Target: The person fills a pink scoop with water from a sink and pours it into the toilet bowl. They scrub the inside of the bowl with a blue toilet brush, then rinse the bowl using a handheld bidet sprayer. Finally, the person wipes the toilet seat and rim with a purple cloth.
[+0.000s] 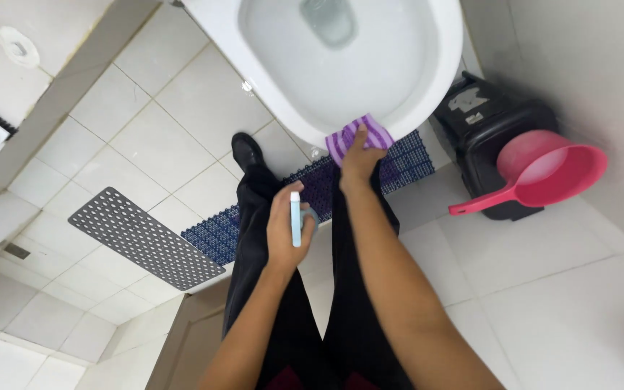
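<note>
A white toilet bowl (427,87) fills the top middle of the head view, with water at its bottom. My right hand (359,160) presses a purple striped cloth (370,133) against the bowl's front rim. Nearer to me, my left hand (283,231) grips a slim light-blue spray bottle (295,217), held upright above my dark trousers. My black shoe (245,150) stands on the tiles left of the bowl.
A dark blue perforated mat (406,162) lies under the bowl's front. A grey drain mat (142,238) sits on the tiles at left. At right a black bin (482,119) stands with a pink plastic dipper (543,173) on it.
</note>
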